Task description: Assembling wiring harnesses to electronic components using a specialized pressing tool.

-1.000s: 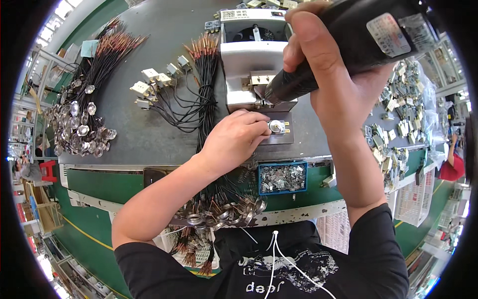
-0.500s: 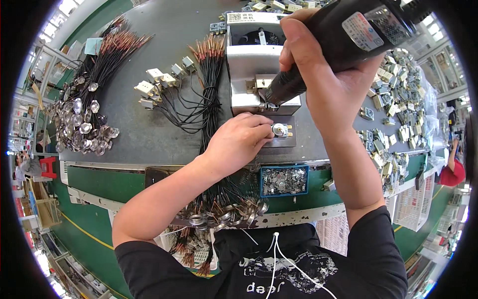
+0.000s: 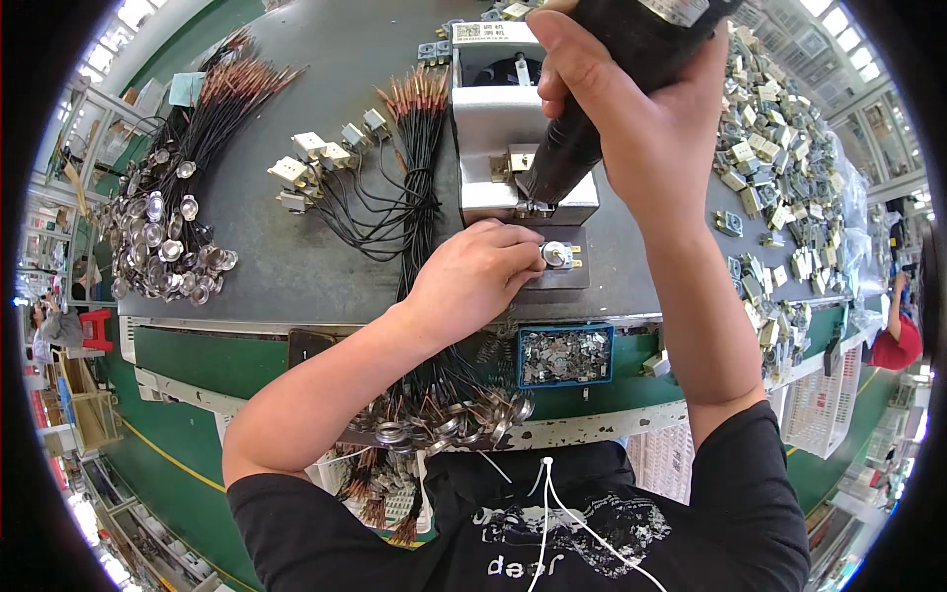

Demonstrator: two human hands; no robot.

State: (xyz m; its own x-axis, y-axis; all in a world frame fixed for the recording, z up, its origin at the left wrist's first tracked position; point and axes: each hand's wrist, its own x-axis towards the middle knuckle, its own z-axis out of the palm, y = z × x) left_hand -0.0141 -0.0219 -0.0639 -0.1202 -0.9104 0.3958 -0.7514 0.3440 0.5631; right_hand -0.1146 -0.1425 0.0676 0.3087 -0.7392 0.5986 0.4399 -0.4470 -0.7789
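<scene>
My right hand (image 3: 651,138) is wrapped around a black electric screwdriver (image 3: 631,59), its narrow end pointing down and left. That end meets the front part of a silver metal fixture (image 3: 478,158), beside a small cream-and-metal block (image 3: 521,158); the exact contact spot is hidden. In front of the fixture, my left hand (image 3: 478,271) is closed, thumb and fingertips at the left side of a small part with a round metal face and brass tabs (image 3: 558,255). This part rests on a flat metal plate (image 3: 562,279). A bundle of black wires (image 3: 419,207) runs close by my left hand.
A blue tray of small metal pieces (image 3: 564,355) sits at the near edge. Metal cups on wires (image 3: 168,232) are heaped at left, wired cream blocks (image 3: 308,148) nearer the middle. Many loose cream-and-grey blocks (image 3: 769,168) cover the right. Metal rings (image 3: 444,424) hang near my body.
My right hand and the screwdriver have shifted left and the tool stands steeper, its tip still at the fixture. My left hand stays nearly in place at the small part.
</scene>
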